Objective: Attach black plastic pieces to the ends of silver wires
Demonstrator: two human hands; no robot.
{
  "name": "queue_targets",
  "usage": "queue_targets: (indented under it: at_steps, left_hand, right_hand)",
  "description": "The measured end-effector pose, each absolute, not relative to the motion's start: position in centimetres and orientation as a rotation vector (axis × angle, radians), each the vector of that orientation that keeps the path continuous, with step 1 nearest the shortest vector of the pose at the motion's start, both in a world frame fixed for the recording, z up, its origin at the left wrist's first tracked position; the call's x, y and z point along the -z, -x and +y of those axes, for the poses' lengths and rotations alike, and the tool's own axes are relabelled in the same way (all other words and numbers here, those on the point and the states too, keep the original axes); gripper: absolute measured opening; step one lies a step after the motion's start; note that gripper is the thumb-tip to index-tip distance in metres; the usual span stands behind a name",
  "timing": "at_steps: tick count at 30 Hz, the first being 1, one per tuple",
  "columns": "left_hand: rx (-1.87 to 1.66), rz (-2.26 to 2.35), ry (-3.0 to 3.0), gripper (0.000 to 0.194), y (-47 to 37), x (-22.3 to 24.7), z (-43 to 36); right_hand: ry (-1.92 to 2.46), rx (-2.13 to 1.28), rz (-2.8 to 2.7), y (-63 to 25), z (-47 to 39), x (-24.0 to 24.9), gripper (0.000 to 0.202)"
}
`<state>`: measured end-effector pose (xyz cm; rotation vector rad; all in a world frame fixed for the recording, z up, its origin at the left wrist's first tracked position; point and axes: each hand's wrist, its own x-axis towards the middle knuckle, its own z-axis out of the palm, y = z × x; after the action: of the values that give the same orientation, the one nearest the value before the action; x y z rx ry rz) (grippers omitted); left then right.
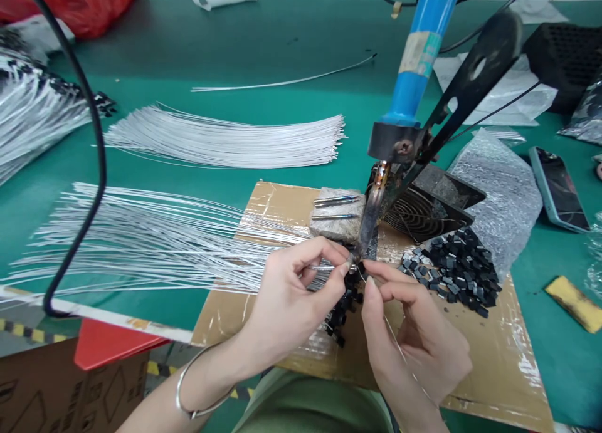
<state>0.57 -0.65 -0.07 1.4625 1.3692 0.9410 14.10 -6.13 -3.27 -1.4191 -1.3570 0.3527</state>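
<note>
My left hand (301,289) is closed in a pinch just under the tip of a soldering iron (416,57) clamped in a stand. Between its thumb and forefinger seems to be the end of a white wire, mostly hidden by the fingers. My right hand (416,333) pinches a thin strand of solder wire (396,338), its end at the iron's tip and the rest trailing down across the palm. Loose white wires (188,245) run leftward from behind my left hand. Below the fingertips, black connectors (339,317) hang over the brown cardboard (493,364).
A pile of small black connectors (458,267) lies right of a fan (423,201). Behind my left hand sits a stone-like block (335,227) with metal tips. Another wire bundle (226,138), a phone (559,188), a yellow sponge (574,302) and a black cable (96,138) surround the work.
</note>
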Motion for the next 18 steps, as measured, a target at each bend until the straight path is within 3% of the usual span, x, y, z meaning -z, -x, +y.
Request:
queue_targets:
  at_steps: [18]
  left_hand:
    - [-0.934, 1.377, -1.489, 0.01, -0.58, 0.21, -0.69]
  right_hand:
    - [1.391, -0.379, -1.342, -14.19, -6.18, 3.75, 0.015]
